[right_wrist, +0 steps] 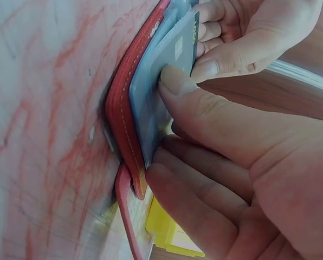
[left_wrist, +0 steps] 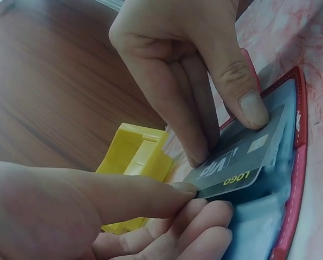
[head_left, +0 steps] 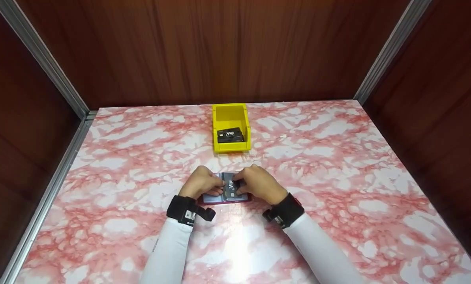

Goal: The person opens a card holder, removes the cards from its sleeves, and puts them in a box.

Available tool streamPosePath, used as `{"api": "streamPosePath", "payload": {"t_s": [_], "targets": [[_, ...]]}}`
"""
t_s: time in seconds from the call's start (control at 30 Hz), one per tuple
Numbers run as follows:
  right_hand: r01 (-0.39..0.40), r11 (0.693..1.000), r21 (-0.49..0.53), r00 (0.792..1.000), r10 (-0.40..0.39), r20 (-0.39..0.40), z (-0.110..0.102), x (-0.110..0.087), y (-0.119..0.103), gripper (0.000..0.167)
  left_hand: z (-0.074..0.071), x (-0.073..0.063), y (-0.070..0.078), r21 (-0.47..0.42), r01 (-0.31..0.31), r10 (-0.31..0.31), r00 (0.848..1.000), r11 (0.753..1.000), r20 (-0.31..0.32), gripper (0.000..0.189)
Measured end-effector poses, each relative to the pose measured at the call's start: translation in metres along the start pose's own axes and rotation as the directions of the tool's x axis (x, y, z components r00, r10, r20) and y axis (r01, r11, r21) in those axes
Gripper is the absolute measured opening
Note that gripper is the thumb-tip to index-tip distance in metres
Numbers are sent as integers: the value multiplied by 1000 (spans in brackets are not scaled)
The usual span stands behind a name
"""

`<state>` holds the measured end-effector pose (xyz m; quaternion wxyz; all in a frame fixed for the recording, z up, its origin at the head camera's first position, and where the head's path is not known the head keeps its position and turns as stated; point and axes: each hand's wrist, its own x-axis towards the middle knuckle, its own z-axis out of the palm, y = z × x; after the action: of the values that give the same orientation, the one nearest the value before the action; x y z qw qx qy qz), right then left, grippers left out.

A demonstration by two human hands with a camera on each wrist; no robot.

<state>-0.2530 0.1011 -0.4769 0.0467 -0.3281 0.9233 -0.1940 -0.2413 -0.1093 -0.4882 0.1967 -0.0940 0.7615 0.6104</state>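
A red card holder (left_wrist: 299,108) lies spread on the table, its stitched edge and clear plastic sleeves (right_wrist: 150,116) showing. A dark card (left_wrist: 226,165) marked VIP and LOGO sits partly inside a sleeve. Its edge by the LOGO print sticks out toward the left hand (head_left: 201,183), which pinches it between thumb and fingers. From the other side the right hand (head_left: 261,183) grips the sleeve, thumb on top over the card and fingers at the sleeve's outer edge. Some of the right fingertips are hidden behind the sleeves in the right wrist view.
Beyond the hands stands a yellow bin (head_left: 232,148) with several black cards (head_left: 230,135) in it, one marked Vip. The tabletop (head_left: 318,165) is red and white marbled. Wood panels (head_left: 219,51) close off the back and sides. A red strap (right_wrist: 126,216) hangs by the holder.
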Motion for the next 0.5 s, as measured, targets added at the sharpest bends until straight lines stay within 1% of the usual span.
{"api": "streamPosePath", "payload": {"t_s": [0.17, 0.33, 0.5], "targets": [[-8, 1000, 1, 1000, 8, 4, 0, 1, 0, 34, -3, 0, 0, -14, 3, -3, 1000, 1000, 13, 17], [-30, 1000, -8, 999, 30, 16, -1, 0, -1, 34, -9, -1, 1, 0, 13, -13, 1000, 1000, 3, 15], [-43, 999, 18, 998, 43, 36, -1, 1, -2, 35, -13, -1, 1, -11, 27, -27, 1000, 1000, 2, 14]]}}
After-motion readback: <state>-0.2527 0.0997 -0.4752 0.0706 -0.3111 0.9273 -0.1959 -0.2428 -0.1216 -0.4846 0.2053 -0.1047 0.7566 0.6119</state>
